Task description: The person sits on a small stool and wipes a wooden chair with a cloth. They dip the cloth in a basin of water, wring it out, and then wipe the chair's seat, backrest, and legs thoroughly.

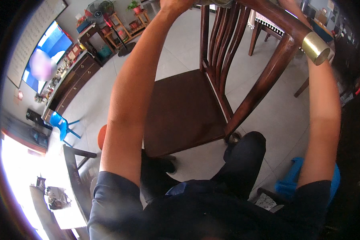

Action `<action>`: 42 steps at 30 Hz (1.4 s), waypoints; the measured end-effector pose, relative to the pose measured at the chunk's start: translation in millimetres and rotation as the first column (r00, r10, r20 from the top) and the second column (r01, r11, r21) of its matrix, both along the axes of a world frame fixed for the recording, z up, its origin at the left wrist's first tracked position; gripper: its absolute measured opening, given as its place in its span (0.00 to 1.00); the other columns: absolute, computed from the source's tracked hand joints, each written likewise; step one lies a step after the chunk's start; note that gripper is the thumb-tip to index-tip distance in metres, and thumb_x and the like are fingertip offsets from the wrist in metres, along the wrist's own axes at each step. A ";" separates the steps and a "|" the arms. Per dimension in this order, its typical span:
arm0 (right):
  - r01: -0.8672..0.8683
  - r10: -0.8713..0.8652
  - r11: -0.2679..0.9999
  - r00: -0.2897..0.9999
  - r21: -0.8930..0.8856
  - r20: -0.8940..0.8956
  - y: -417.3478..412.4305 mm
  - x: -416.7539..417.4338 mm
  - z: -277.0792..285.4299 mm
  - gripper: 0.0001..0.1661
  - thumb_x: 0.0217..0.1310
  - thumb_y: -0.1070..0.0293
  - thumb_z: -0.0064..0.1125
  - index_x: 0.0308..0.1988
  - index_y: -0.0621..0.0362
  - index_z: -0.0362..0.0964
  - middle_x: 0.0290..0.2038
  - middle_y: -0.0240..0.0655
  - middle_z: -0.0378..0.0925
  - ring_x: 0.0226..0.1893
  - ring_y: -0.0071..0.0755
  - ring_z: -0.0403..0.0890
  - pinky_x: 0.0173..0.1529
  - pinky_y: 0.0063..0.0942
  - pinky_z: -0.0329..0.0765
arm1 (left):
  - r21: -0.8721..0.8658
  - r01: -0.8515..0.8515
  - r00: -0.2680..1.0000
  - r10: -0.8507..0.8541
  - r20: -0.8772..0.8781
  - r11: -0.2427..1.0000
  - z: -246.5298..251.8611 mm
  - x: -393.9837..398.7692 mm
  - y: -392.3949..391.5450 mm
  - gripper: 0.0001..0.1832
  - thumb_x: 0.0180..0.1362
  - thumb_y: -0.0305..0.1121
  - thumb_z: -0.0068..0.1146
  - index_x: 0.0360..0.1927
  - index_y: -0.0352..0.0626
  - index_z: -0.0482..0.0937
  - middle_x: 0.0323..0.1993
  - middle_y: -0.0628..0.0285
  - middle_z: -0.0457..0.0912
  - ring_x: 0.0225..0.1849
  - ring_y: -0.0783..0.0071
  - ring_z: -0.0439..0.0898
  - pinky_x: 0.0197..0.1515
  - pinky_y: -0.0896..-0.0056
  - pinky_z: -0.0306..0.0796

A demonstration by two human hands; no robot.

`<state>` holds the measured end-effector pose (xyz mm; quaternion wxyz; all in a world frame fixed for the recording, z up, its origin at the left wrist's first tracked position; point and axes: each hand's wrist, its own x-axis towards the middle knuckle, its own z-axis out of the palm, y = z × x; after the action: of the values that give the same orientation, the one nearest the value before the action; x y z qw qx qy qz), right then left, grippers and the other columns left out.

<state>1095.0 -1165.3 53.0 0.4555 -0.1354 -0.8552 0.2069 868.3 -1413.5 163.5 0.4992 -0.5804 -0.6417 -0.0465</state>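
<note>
A dark brown wooden chair [183, 111] stands before me, with its seat low and its slatted back [225, 45] rising to the right. Its thick top rail [276, 18] ends in a gold-coloured metal cap [316, 49]. My left hand [177, 5] is at the top edge of the view, its fingers cut off by the frame. Close to it, a greyish cloth [220, 3] lies near the top rail. My right arm passes behind the capped rail end. Only a little of my right hand [288, 6] shows beyond the rail, and its fingers are out of view.
A blue plastic chair [60, 123] stands at left near a long drawer cabinet [78, 78]. At lower right is a blue plastic stool [291, 180]. A floor fan [100, 13] and plant stand [120, 30] are at the back; a cloth-covered table [265, 22] stands at upper right.
</note>
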 end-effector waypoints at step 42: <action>0.054 0.255 0.854 0.823 -0.517 0.508 2.1 27.9 -295.0 0.17 0.65 0.62 0.45 0.30 0.62 0.73 0.19 0.33 0.70 0.21 0.31 0.71 0.29 0.33 0.68 | -0.467 0.020 0.317 0.438 0.841 0.884 -331.2 83.6 -95.8 0.16 0.64 0.49 0.48 0.43 0.47 0.73 0.35 0.48 0.82 0.40 0.47 0.81 0.39 0.48 0.74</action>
<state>1122.9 -1163.2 -242.1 0.1204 -0.2585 -0.8705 0.4013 951.9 -1509.2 -167.7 -0.0831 -0.4449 -0.8751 -0.1714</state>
